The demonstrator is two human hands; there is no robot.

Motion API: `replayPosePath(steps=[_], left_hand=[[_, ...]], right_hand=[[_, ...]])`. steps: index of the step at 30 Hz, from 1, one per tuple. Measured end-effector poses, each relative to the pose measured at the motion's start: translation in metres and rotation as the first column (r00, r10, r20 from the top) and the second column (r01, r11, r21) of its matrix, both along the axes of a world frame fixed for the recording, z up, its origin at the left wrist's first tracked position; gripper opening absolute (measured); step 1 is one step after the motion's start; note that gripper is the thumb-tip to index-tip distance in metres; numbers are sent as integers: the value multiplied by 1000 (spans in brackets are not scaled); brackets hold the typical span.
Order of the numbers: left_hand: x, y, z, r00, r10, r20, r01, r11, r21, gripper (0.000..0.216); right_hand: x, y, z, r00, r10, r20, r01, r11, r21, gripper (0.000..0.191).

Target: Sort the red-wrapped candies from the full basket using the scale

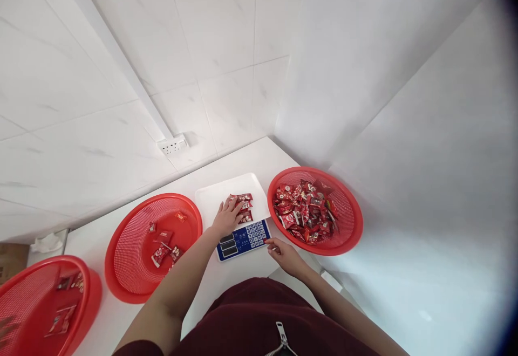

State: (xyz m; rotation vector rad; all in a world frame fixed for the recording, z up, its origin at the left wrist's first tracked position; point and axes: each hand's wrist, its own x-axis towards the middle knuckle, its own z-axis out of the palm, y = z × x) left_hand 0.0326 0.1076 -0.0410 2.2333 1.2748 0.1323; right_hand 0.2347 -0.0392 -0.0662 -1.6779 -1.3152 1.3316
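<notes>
A digital scale with a white platform point(214, 194) and a blue keypad point(243, 240) stands on the white table. A few red candy packets point(243, 205) lie on the platform. My left hand point(227, 217) rests on the platform with its fingers spread over those packets. My right hand point(285, 254) hovers by the keypad's right corner, fingers loosely curled, nothing visible in it. A red mesh basket point(348, 226) full of red packets stands to the right of the scale. Another red basket point(133, 269) to the left holds several packets.
A third red basket point(87, 291) with a few packets sits at the far left edge. A wall socket point(172, 144) is on the tiled wall behind. White walls close in at the back and right. A cardboard box point(10, 261) stands beyond the table's left end.
</notes>
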Motion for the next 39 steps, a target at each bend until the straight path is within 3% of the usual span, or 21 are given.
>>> replayPosePath(steps=[3, 6, 11, 15, 21, 23, 26, 29, 34, 39], left_hand=[[-4, 5, -8, 999, 18, -51, -17, 1000, 19, 56], [-10, 3, -14, 990, 114, -83, -109, 992, 68, 57], [-17, -12, -9, 980, 190, -54, -183, 977, 105, 60], [-32, -35, -1, 969, 247, -26, -243, 963, 115, 58], [-65, -89, -5, 947, 301, 110, -317, 932, 176, 50], [-68, -105, -8, 943, 290, 165, -316, 934, 164, 47], [-60, -124, -11, 933, 279, 227, -309, 945, 109, 43], [-44, -134, -11, 916, 293, 274, -307, 952, 9, 41], [-23, -134, -6, 904, 286, 319, -259, 958, -126, 40], [-17, -132, 2, 914, 264, 309, -219, 960, -173, 41]], right_hand=[[3, -2, -1, 1000, -15, 27, 16, 1000, -25, 25], [4, -3, -2, 999, 1, 53, 2, 998, -57, 25], [0, 2, 2, 999, 33, 41, -32, 999, -23, 28], [0, 8, 9, 999, -1, 36, -1, 998, 63, 25], [37, 21, 13, 961, -222, 163, 184, 958, 220, 25], [61, 25, 8, 936, -242, 257, 197, 962, 187, 26], [96, 26, -5, 897, -170, 409, 190, 982, -9, 32], [115, 28, -19, 886, -121, 448, 209, 966, -154, 36], [115, 35, -33, 892, -163, 423, 237, 963, -128, 28], [119, 35, -28, 901, -249, 354, 297, 951, -88, 4]])
